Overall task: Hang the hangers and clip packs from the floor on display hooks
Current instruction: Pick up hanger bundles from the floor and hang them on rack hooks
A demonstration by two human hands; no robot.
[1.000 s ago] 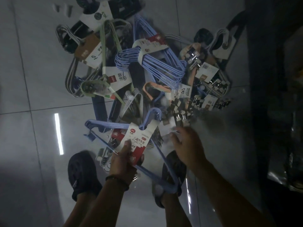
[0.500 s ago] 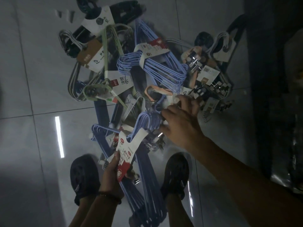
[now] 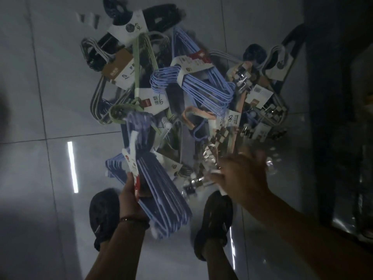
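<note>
Pinching card sleeve (image 3: 133,168) of blue hanger pack (image 3: 161,190) with left hand (image 3: 131,197); likely stiff, light, swinging below grip. Cannot tell right hand (image 3: 242,174) hold beside clip pack (image 3: 214,150): blurred.

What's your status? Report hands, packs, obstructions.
Left hand grips blue hanger pack. Right hand at clip pack, grip blurred. Other packs tangled on floor.

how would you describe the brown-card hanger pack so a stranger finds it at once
Start at the pile on the tiled floor and go to its upper left edge. There, below the black pack with a white card, lies the brown-card hanger pack. Its card is half brown, half white with a handwritten 10; neighbouring cards are white or red-and-white.
</note>
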